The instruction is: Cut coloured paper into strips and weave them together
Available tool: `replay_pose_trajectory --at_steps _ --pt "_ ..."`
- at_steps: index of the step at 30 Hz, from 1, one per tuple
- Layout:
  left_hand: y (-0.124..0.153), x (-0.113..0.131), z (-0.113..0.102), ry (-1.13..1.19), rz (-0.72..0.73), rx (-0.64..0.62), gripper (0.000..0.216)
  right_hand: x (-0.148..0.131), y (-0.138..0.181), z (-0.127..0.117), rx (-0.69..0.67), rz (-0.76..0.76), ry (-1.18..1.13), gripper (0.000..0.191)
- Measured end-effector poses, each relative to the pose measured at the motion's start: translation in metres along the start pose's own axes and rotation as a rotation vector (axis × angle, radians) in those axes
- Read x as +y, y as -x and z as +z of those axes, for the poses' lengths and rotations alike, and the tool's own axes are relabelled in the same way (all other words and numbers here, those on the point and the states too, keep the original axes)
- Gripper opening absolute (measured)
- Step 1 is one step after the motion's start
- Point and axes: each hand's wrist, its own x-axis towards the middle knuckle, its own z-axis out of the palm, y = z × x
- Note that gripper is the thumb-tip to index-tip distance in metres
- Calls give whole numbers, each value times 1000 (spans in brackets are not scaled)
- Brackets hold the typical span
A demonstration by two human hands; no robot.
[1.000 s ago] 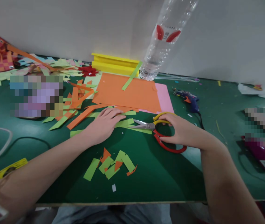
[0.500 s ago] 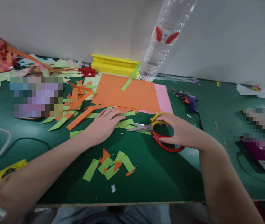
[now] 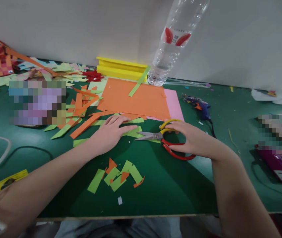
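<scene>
My right hand (image 3: pixel 194 138) grips scissors (image 3: pixel 157 136) by their handles, one yellow and one red. The blades are parted slightly and point left, at the end of a green paper strip (image 3: pixel 134 131). My left hand (image 3: pixel 111 134) lies across several strips, its fingers spread and its thumb stretched along that green strip. Part of the strip is hidden beneath this hand. Just beyond it is an orange paper sheet (image 3: pixel 133 99). Small green and orange offcuts (image 3: pixel 114 178) are scattered on the table in front of me.
A clear plastic bottle (image 3: pixel 167 56) stands by the wall beside a folded yellow piece (image 3: pixel 121 70). A blue glue gun (image 3: pixel 197 105) with a cord lies to the right, near a magenta object (image 3: pixel 277 167). Loose strips (image 3: pixel 81 104) pile up at left. A white cable (image 3: pixel 3 155) crosses the left edge.
My left thumb has stretched out to the right over the green strip. The scissor blades stand slightly further apart. The right hand has barely moved.
</scene>
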Motion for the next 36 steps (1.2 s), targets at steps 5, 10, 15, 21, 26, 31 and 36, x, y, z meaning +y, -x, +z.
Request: replay_pose_trajectory --at_steps 5,10,15,21,26,31,36 --pt "-1 1 -1 -45 -6 -26 75 1 -1 0 -3 -3 13 44" --pt "0 1 -1 -51 -6 -34 76 1 -1 1 -11 -6 9 44" --pt "1 -2 2 -46 -2 -13 75 2 -1 1 -10 -16 22 47" --pt "1 -3 3 -37 -8 -18 70 4 -1 2 3 -17 9 43" --pt "0 -3 4 -23 -14 -9 67 5 -1 2 -2 -17 10 42" --pt "-1 -4 4 -21 -17 -12 66 5 -2 3 -1 -2 -10 42" --pt "-1 -5 5 -31 -2 4 67 5 -2 2 1 -4 -30 41"
